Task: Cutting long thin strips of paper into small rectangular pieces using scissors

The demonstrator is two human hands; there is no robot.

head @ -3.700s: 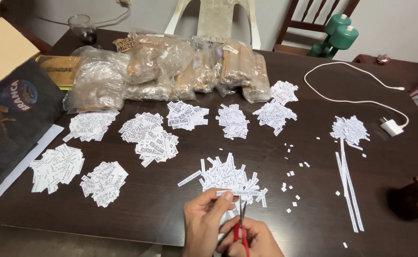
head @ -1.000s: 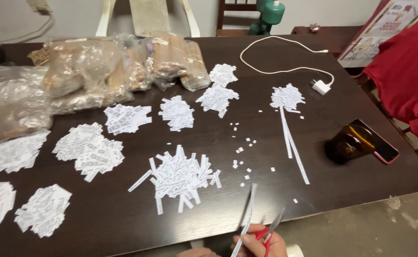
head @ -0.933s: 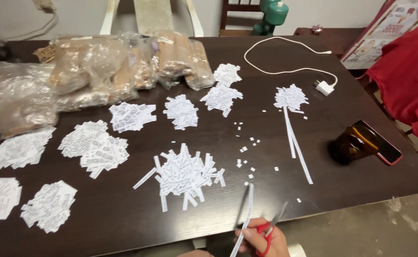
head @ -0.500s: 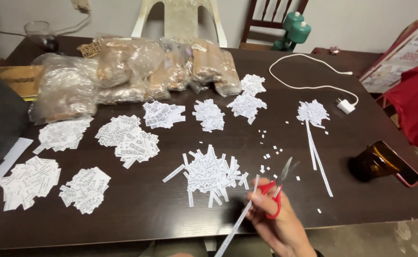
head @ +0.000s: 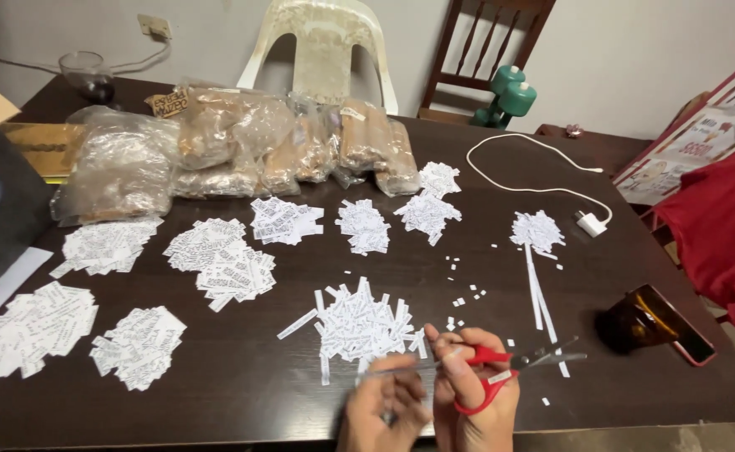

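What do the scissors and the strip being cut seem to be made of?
Scissors: glossy red handles, likely plastic; grey blades with a dull sheen, probably steel. Strip: thin, white and matte, apparently printed paper, though blurred here. The right hand holds the scissors; the left hand holds the strip.

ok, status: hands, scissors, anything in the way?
Right hand grips red-handled scissors, blades open. Left hand pinches a thin paper strip. Pile of cut slips just ahead; nothing blocking.

Both hands [head: 430, 406] are running off the bottom edge; the strip [head: 401, 367] they hold is blurring; print on the slips [head: 359, 322] is too small.
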